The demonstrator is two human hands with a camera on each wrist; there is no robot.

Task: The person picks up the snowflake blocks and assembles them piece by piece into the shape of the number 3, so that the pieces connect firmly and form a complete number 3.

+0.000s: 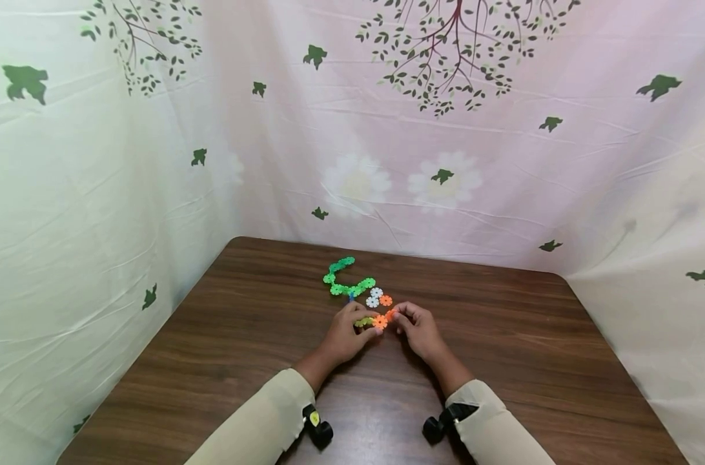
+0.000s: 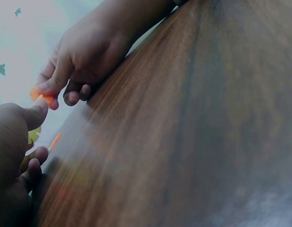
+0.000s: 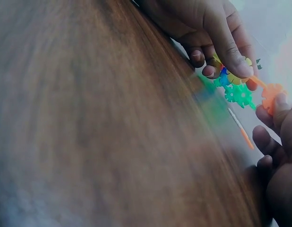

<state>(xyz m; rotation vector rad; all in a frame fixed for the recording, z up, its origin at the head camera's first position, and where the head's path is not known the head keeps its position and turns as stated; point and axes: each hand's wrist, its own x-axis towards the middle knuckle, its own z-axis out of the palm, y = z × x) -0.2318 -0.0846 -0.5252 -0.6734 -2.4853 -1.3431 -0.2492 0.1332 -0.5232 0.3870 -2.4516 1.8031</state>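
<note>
Both hands meet above the table over a chain of flower-shaped interlocking discs. My left hand [image 1: 345, 332] pinches the chain near its yellow discs [image 1: 361, 322] and an orange disc [image 1: 379, 322]. Between thumb and fingers, my right hand [image 1: 420, 330] pinches another orange disc [image 3: 272, 96], which touches the first one; whether they are locked together I cannot tell. A curved run of green discs [image 1: 352, 290] lies beyond the left hand, with a blue disc [image 1: 351, 298] at its near side. The left fingers partly hide the yellow part.
Just past the hands lie two white discs [image 1: 376, 292] and a loose orange disc [image 1: 385, 300]. The brown wooden table [image 1: 259, 310] ends at a printed cloth backdrop [image 1: 387, 213]. Each sleeve carries a black wrist camera [image 1: 320, 433].
</note>
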